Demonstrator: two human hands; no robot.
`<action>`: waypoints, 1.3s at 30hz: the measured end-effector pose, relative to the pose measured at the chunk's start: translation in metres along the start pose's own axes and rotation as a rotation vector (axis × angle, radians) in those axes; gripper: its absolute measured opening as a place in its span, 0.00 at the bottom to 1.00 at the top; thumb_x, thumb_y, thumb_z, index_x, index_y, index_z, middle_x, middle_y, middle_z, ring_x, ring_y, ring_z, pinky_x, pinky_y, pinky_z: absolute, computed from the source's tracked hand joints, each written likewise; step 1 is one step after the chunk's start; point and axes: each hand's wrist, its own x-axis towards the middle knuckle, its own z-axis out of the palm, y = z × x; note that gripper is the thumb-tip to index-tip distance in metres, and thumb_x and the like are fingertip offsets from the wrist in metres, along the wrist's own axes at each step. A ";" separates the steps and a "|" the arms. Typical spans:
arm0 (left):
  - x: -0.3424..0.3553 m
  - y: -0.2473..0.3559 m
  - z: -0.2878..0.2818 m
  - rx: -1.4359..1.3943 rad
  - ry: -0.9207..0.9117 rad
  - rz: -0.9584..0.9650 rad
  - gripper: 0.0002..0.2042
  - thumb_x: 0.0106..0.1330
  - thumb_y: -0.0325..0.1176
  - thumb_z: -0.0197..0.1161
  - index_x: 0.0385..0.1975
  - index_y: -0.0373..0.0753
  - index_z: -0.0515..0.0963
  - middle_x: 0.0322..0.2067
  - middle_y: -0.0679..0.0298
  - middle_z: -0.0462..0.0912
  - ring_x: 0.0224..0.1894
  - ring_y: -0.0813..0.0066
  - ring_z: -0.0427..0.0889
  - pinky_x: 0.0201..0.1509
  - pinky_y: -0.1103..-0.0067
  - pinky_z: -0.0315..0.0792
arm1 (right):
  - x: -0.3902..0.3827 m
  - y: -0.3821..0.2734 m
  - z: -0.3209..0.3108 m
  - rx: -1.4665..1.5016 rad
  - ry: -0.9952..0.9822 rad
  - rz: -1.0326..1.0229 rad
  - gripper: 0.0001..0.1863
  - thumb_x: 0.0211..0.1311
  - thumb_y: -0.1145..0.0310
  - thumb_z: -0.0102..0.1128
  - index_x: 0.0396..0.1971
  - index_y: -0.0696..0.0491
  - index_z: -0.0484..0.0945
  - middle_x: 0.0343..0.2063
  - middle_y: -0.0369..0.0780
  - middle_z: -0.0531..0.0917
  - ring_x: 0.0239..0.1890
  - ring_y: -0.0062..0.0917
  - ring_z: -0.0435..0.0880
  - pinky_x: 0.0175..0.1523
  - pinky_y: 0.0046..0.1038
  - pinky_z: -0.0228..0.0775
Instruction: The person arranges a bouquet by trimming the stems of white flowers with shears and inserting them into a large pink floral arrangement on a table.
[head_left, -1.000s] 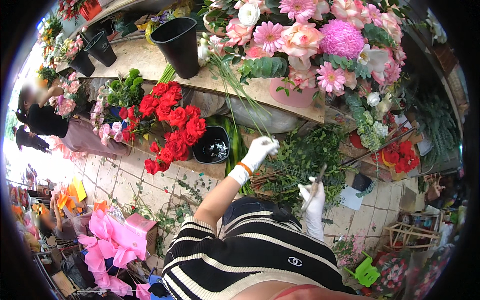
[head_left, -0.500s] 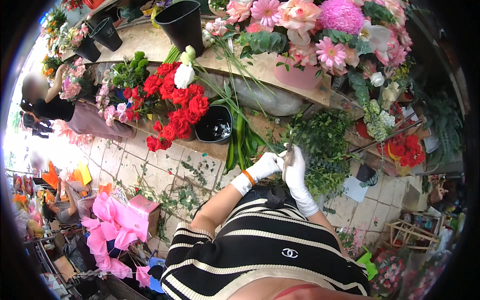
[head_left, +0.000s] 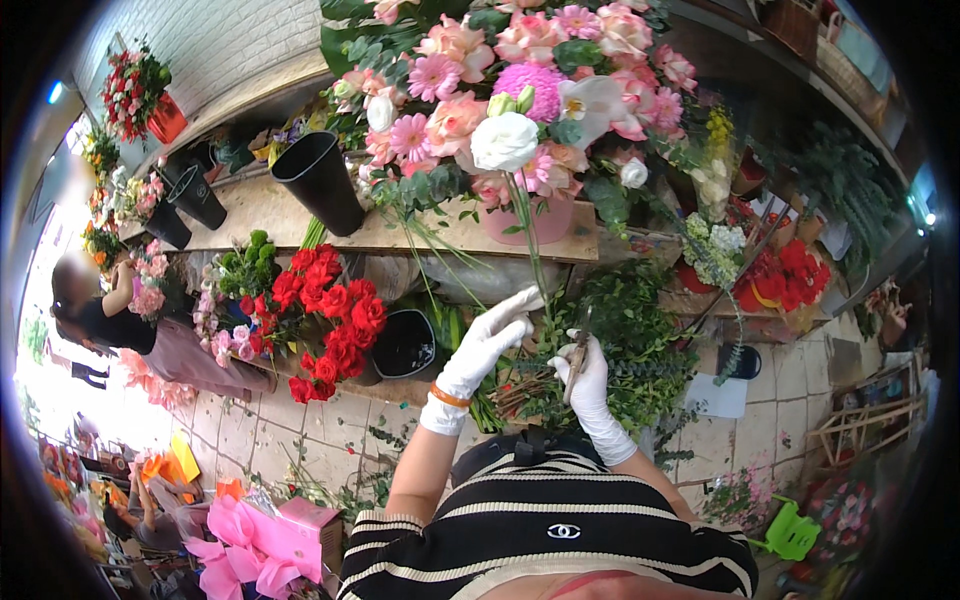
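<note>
A wooden bench (head_left: 250, 203) stood above a tiled floor (head_left: 300, 428), with a white wall (head_left: 230, 60) behind.
The left hand (head_left: 487, 345) reached forward, fingers pinching a white flower (head_left: 505, 143) by its stem (head_left: 528, 225); the right hand (head_left: 592, 390), palm inward, gripped shears (head_left: 576, 358). The flower, open and upright, stood before the pink bouquet (head_left: 455, 48), green buds (head_left: 504, 103) beside it.

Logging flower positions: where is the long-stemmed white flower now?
In the head view's upper middle, the white flower shows in front of the pink arrangement, right of the tall black bucket; its stem runs down to the left hand.
</note>
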 end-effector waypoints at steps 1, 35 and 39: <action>0.007 0.009 0.006 0.051 0.029 0.035 0.25 0.64 0.32 0.57 0.61 0.36 0.65 0.51 0.64 0.75 0.43 0.82 0.73 0.43 0.85 0.68 | 0.001 -0.001 -0.003 -0.001 0.000 -0.012 0.25 0.52 0.88 0.54 0.52 0.58 0.65 0.29 0.37 0.76 0.30 0.23 0.81 0.32 0.20 0.72; 0.060 0.031 0.112 0.177 -0.264 -0.080 0.11 0.67 0.31 0.55 0.46 0.37 0.76 0.34 0.70 0.78 0.34 0.84 0.74 0.41 0.83 0.71 | -0.020 -0.037 -0.169 -0.079 0.022 0.127 0.29 0.50 0.82 0.58 0.56 0.56 0.65 0.27 0.34 0.77 0.27 0.17 0.77 0.31 0.18 0.67; 0.072 0.033 0.135 0.242 -0.149 -0.001 0.09 0.65 0.30 0.57 0.43 0.36 0.77 0.31 0.69 0.78 0.31 0.84 0.73 0.38 0.83 0.71 | -0.021 -0.045 -0.173 -0.028 0.045 0.104 0.28 0.50 0.83 0.56 0.55 0.56 0.65 0.26 0.35 0.77 0.27 0.18 0.77 0.30 0.18 0.66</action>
